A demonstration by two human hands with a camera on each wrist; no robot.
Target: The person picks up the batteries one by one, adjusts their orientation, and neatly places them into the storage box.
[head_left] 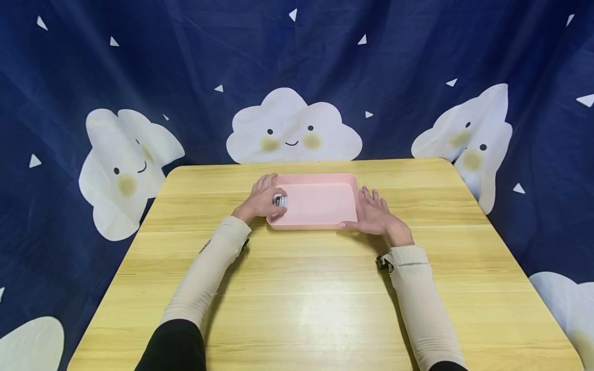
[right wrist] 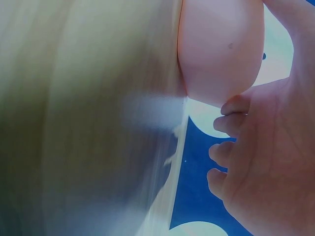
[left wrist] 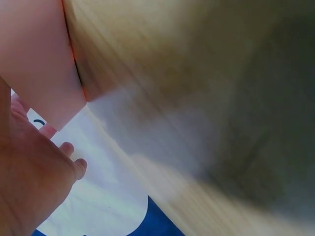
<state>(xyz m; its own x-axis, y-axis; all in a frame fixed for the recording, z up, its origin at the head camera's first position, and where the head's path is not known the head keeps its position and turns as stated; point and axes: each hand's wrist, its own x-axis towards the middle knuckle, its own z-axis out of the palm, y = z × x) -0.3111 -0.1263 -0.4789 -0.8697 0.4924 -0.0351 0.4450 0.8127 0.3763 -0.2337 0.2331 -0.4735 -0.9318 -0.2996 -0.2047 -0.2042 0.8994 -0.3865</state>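
A shallow pink tray [head_left: 320, 203] sits on the wooden table between both hands. My left hand [head_left: 261, 200] is at its left end and pinches a small white piece with dark print [head_left: 280, 201] between thumb and forefinger, over the tray's inside; its exact kind does not show. In the left wrist view the other fingers [left wrist: 66, 150] are beside the tray's outer wall [left wrist: 42, 59]. My right hand [head_left: 373, 214] lies along the right end, fingers spread and fairly straight, with the thumb at the front corner. The right wrist view shows its fingertips [right wrist: 224, 152] near the tray's wall [right wrist: 221, 44].
The light wooden table [head_left: 297, 293] stretches around the tray, its far edge just behind it. Behind hangs a dark blue curtain [head_left: 185, 62] with smiling white clouds and small triangles. Dark wrist cameras [head_left: 384, 264] sit under the beige sleeves.
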